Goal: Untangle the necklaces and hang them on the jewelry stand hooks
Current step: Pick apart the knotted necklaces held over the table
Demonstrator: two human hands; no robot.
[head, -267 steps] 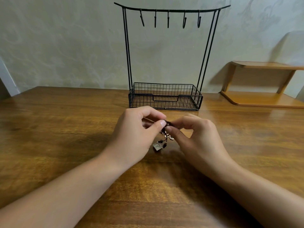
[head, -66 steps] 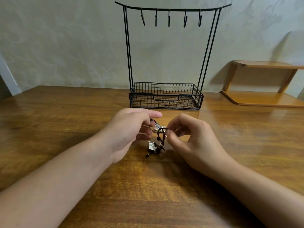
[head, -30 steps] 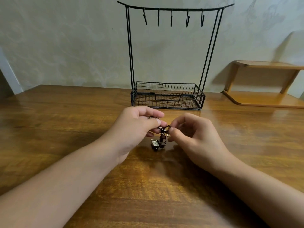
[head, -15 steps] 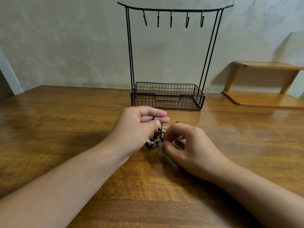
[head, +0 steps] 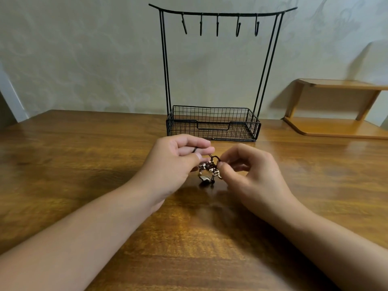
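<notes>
A small tangle of dark-corded necklaces with beads and a silver square pendant hangs between my hands just above the wooden table. My left hand pinches the cord on the tangle's left side, and a dark loop runs over its fingers. My right hand pinches a cord loop on the right side. Behind them stands the black wire jewelry stand, its top bar carrying several bare hooks and its base a mesh basket.
A low wooden shelf sits at the back right against the pale patterned wall. The table's left rear corner lies near a white door frame.
In the last half second my right hand lifted and moved slightly away from my left, drawing the tangle up so the silver pendant dangles below. The stand has not moved.
</notes>
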